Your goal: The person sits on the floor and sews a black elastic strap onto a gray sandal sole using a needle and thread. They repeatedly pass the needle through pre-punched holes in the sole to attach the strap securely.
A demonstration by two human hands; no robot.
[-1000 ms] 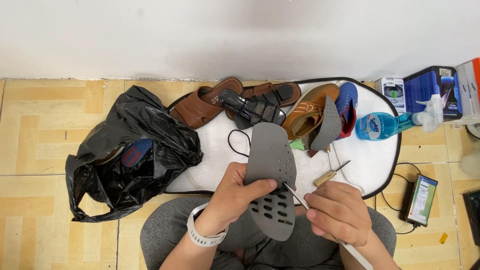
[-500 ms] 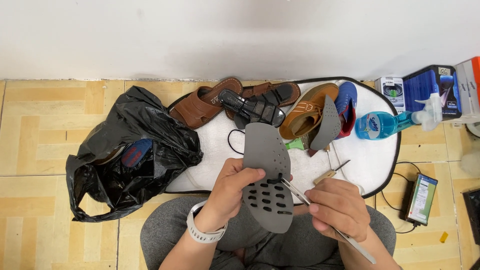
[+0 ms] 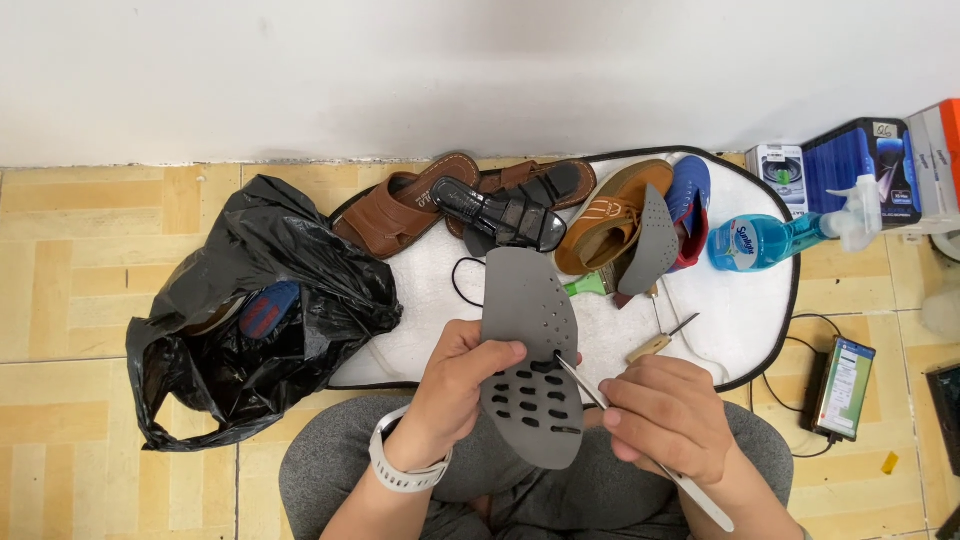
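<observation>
Grey insole (image 3: 530, 365) held up over the lap, long axis running almost straight away from the body, narrower end pointing toward the wall, broader end with rows of oval holes nearest the knees. Tilted a touch, far end leaning slightly left. Left hand (image 3: 455, 390) clamped on the left edge near the middle, thumb lying across the face, fingers hidden behind. White watch (image 3: 400, 470) on that wrist. Right hand (image 3: 665, 420) closed on a thin metal tool (image 3: 600, 400), held like a pen, tip touching the insole among the upper holes, pale handle trailing out past the wrist toward the lower right.

Beyond the hands, spread on the floor, a white mat (image 3: 740, 320) with a dark border. Lying on it along the far side: brown sandals (image 3: 400, 210), a black sandal (image 3: 500, 215) across them, a tan shoe (image 3: 610, 215), a second grey insole (image 3: 650, 250) leaning against it, a blue shoe (image 3: 690, 200) just beside. Small wooden-handled awl (image 3: 655, 340) near the right hand, on the mat. Blue spray bottle (image 3: 770, 240) lying on its side at the mat's right edge, nozzle pointing right. Black plastic bag (image 3: 240, 320) to the left on the tiled floor, mouth open, a blue sole showing inside. Boxes (image 3: 860, 165) by the wall at the far right; small device with a cable (image 3: 840, 385) on the floor well apart from the mat's corner.
</observation>
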